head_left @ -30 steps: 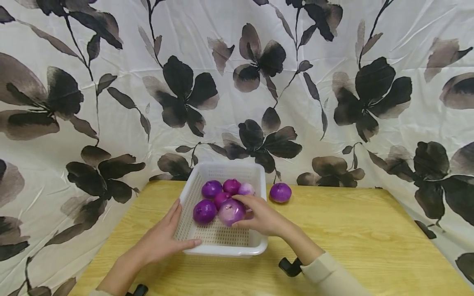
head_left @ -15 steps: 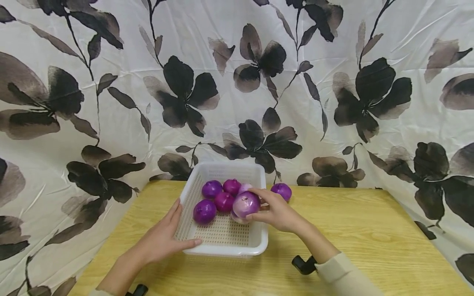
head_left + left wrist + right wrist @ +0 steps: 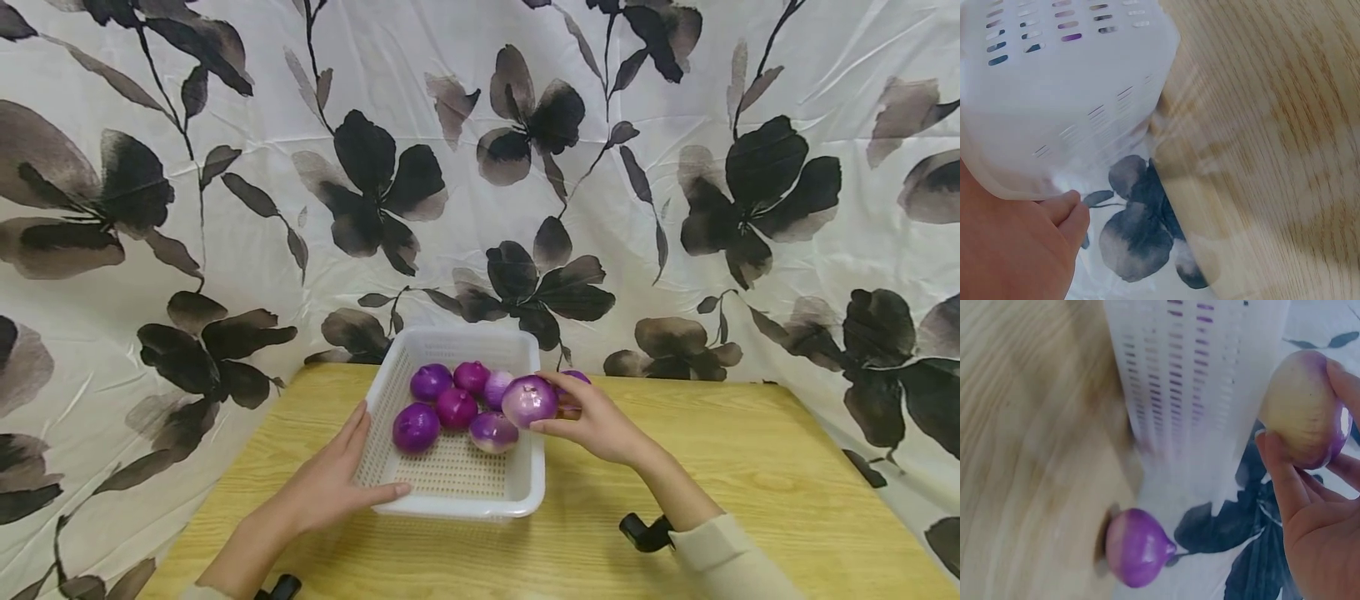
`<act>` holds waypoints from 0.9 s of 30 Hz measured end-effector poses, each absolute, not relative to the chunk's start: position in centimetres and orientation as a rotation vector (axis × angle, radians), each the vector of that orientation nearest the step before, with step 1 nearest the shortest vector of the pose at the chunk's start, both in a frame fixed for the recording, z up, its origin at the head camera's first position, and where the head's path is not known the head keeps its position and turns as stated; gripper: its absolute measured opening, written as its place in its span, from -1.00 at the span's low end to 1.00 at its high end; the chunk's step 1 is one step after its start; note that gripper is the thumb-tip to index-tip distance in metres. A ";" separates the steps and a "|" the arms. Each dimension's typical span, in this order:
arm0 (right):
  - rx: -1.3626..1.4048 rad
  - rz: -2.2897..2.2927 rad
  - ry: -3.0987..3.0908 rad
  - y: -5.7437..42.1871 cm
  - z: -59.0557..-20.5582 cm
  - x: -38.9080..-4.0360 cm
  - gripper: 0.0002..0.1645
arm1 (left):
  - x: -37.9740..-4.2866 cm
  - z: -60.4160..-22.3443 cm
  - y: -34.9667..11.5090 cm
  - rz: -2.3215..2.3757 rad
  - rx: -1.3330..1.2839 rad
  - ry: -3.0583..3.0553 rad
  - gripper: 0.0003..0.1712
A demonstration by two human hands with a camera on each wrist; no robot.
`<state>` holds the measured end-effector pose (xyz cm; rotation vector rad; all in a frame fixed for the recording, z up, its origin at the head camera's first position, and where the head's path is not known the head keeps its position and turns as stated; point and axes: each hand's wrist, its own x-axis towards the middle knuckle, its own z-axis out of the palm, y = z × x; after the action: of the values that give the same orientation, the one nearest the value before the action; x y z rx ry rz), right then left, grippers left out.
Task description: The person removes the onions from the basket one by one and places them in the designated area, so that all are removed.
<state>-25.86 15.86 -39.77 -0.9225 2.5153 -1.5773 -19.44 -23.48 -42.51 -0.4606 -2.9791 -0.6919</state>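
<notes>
My right hand grips a purple-and-white onion above the right rim of a white plastic basket. In the right wrist view, fingers and thumb wrap round that onion's pale side. Inside the basket lie several more purple onions, the nearest one to my right hand being a purple-and-white onion. At the basket's near left corner my left hand holds the rim, thumb over the front edge and fingers along the left side. The left wrist view shows the basket's outer wall beside the hand.
One onion lies on the wooden table right of the basket, partly hidden behind my right hand in the head view. A floral cloth hangs behind the table and on both sides.
The onion in my right hand has risen from among the others and moved right to the basket's right rim. My left hand and the basket stay in place.
</notes>
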 end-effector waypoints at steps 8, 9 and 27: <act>-0.885 -1.541 2.589 17.8 -39.5 -26.0 -0.10 | -19.4 -42.5 -23.4 -0.693 -0.461 -2.977 0.50; -0.888 -1.537 2.597 18.0 -39.5 -26.1 -0.09 | -19.4 -42.4 -23.5 -0.692 -0.459 -2.977 0.50; -0.741 -1.433 2.777 23.5 -40.5 -27.9 -0.14 | -19.4 -42.4 -23.3 -0.673 -0.446 -2.987 0.53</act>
<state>-27.91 23.55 -40.49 -0.7408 2.7774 -1.4330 -19.43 -23.31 -42.37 -0.4460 -2.9870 -0.6726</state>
